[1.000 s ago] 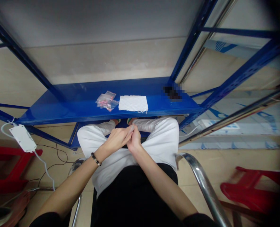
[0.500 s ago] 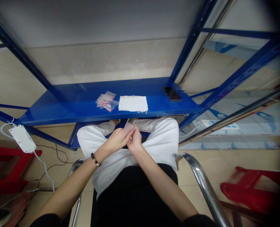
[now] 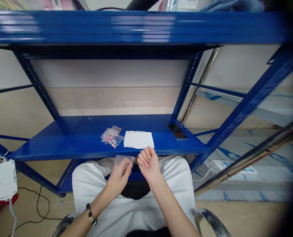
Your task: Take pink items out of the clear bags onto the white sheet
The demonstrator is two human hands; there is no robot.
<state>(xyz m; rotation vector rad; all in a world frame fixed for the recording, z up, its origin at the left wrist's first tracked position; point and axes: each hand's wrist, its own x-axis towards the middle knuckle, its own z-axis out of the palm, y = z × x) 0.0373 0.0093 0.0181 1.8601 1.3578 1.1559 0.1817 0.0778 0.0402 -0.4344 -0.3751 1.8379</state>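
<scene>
My left hand (image 3: 121, 174), with a beaded bracelet on its wrist, pinches a small clear plastic bag (image 3: 120, 159) in front of the shelf edge. Beside it, my right hand (image 3: 149, 163) is turned palm up with the fingers curled in. Whatever those fingers may hold is hidden, and they are apart from the bag. A white cloth (image 3: 138, 139) lies flat on the blue shelf just beyond my right hand. To its left, several clear bags with small red-and-white pieces (image 3: 112, 136) lie in an overlapping pile.
The blue shelf (image 3: 69, 140) stands in front of my knees, with an upper shelf beam (image 3: 99, 28) across the top. A dark blurred-out object (image 3: 177, 130) lies at the shelf's right end. A white power box (image 3: 6, 180) hangs on the left, with cables below.
My hands, together on the bag before, have parted; the bag stays in my left hand. My right hand has turned palm up. The view has tilted up, bringing the upper shelf into sight.
</scene>
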